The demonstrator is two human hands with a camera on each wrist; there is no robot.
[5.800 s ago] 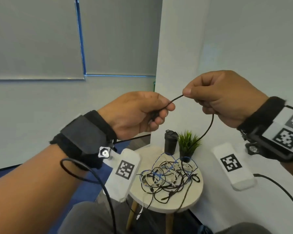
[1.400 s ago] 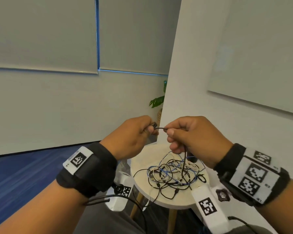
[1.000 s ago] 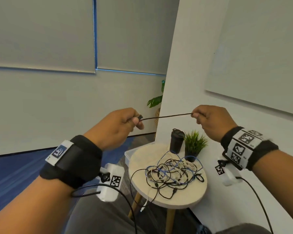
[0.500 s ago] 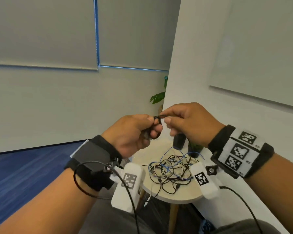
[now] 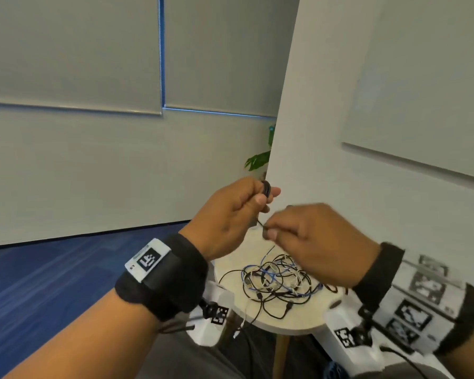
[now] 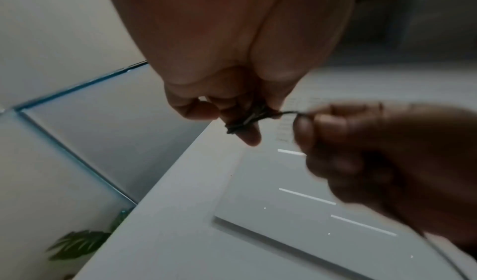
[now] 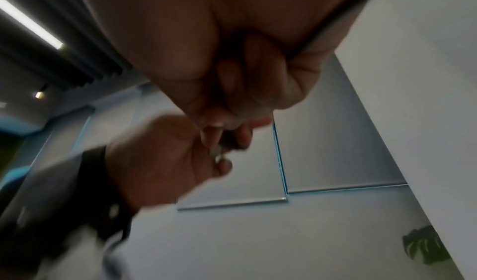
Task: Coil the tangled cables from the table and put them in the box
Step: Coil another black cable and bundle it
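**Black cable nearly wound — only a short tail left**

A second ago a long taut stretch of the black cable (image 6: 244, 121) ran between the two hands held well apart; now the hands are close together again and that stretch has shrunk to a short tail. The left hand (image 5: 230, 214) is clenched round a small tight bundle of black loops, pinched against its fingertips (image 6: 249, 136) — the wrist view shows the wraps stacked there. The right hand (image 5: 315, 242), blurred with motion, pinches the free end just beside the bundle.

Judged from this, the coiling of this one cable is almost finished; the last tail needs wrapping or tucking before the bundle can go to the box, which no current view shows.

Most of the task remains. The tangled cables (image 5: 278, 280) — black, white and blue strands knotted together — lie where they lay before, in the middle of the round table (image 5: 298, 322), with one white lead hanging over its near edge.
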